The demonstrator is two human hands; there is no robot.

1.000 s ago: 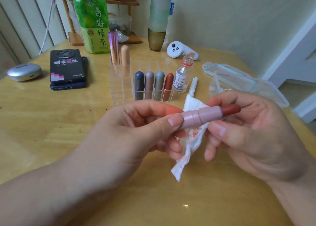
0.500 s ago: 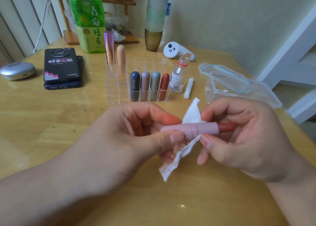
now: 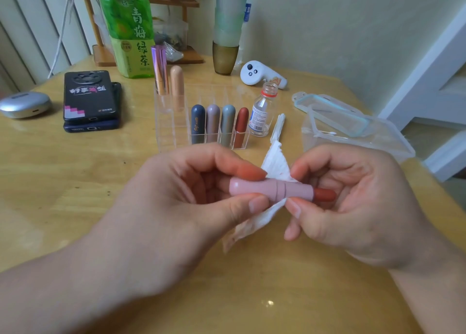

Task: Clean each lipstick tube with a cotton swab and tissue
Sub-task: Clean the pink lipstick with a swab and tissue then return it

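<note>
My left hand [image 3: 181, 202] pinches the base of the pink lipstick tube [image 3: 254, 189] between thumb and forefinger. My right hand [image 3: 353, 202] pinches its other half with the white tissue [image 3: 274, 167] behind it, and the red tip pokes toward my right palm. I hold the tube level above the wooden table [image 3: 75, 182]. Beyond it stands a clear rack [image 3: 171, 131] of six capped lipsticks [image 3: 213, 124], with a small glass bottle [image 3: 262, 111] just beside it.

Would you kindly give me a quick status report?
Left hand grips pink lipstick tube. Right hand pinches tissue against it. Nothing in the way.
</note>
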